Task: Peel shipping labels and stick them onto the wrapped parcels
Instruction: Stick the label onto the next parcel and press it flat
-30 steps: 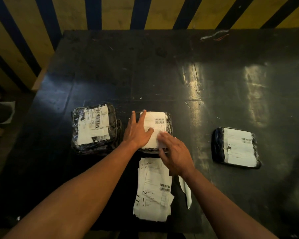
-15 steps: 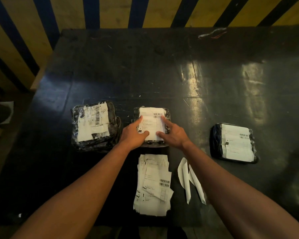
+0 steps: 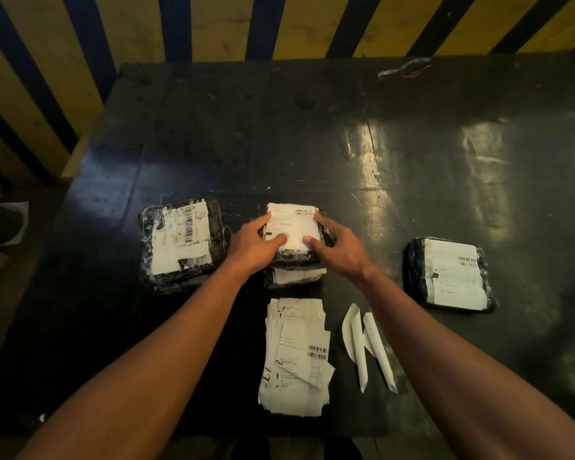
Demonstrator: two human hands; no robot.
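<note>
In the middle of the dark table (image 3: 279,144), both my hands hold a black wrapped parcel (image 3: 294,227) with a white shipping label on top. My left hand (image 3: 251,242) grips its left side and my right hand (image 3: 339,247) its right side, thumbs on the label. Just below it shows another wrapped parcel (image 3: 292,277), partly hidden. A labelled parcel (image 3: 183,244) lies to the left and another labelled parcel (image 3: 448,273) to the right. A stack of loose labels (image 3: 296,356) sits between my forearms.
Two peeled white backing strips (image 3: 367,343) lie right of the label stack. A bit of wire scrap (image 3: 405,68) rests at the table's far edge. A yellow and blue striped wall (image 3: 213,24) stands behind the table, whose left edge drops to the floor.
My right hand left the label's lower edge and went to the parcel's right side. Both hands now hold the parcel by its sides, and the second parcel shows beneath it.
</note>
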